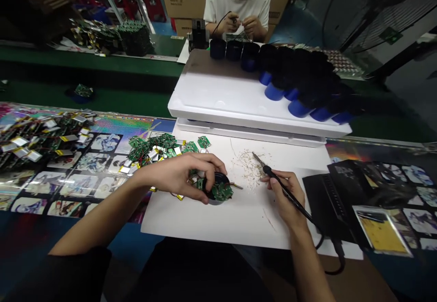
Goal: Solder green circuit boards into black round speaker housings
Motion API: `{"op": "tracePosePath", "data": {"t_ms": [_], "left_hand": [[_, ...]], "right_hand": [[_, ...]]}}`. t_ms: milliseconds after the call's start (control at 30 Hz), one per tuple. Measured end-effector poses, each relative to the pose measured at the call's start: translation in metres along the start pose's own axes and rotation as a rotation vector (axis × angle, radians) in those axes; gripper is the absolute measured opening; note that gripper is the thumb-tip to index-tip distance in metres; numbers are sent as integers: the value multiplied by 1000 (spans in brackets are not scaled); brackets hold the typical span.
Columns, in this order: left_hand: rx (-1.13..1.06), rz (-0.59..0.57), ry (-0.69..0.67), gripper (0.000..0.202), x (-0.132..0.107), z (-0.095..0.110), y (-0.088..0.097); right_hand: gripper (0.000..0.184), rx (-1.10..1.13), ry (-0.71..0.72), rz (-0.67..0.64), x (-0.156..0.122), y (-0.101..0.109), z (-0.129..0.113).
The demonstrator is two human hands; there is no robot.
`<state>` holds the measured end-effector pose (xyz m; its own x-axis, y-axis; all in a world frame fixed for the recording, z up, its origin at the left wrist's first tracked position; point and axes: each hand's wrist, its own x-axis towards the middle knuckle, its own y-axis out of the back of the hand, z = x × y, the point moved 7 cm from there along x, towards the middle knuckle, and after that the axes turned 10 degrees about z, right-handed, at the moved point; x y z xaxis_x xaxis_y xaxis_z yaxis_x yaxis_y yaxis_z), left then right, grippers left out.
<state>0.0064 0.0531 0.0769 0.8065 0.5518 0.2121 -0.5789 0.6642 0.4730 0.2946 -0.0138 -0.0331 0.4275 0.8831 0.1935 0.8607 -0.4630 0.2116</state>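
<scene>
My left hand (191, 174) grips a round dark housing from above, its thumb and fingers around the rim. A green circuit board (221, 191) lies across that housing, with thin wires sticking out to the right. In my right hand (285, 193) is a soldering iron (271, 172), held like a pen. Its tip points up and left over small crumbs of debris (252, 168) scattered on the white sheet (205, 227). Beyond my left hand lies a heap of green circuit boards (160, 145) with small silver batteries among them.
A white foam tray (218, 90) at the back carries rows of blue-and-black round housings (275, 90). A black box (327, 206) with a cable stands right, near a tray with a yellow sponge (380, 231). More battery boards (41, 140) pile up left. Opposite, a person (239, 8) works with both hands.
</scene>
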Motion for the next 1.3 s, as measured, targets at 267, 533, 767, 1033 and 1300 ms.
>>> {"op": "tracePosePath", "data": {"t_ms": [267, 533, 767, 1033, 1300], "left_hand": [[185, 553, 60, 31, -66, -9, 136], [381, 1188, 487, 51, -101, -115, 229], [467, 1253, 526, 34, -75, -150, 233], [414, 1123, 88, 24, 54, -60, 200], [589, 438, -97, 48, 207, -31, 54]], "right_hand": [[36, 41, 24, 121, -3, 11, -4], [48, -43, -40, 153, -8, 16, 15], [43, -28, 18, 179, -9, 21, 19], [36, -40, 107, 213, -6, 17, 7], [40, -76, 68, 277, -13, 22, 13]]}}
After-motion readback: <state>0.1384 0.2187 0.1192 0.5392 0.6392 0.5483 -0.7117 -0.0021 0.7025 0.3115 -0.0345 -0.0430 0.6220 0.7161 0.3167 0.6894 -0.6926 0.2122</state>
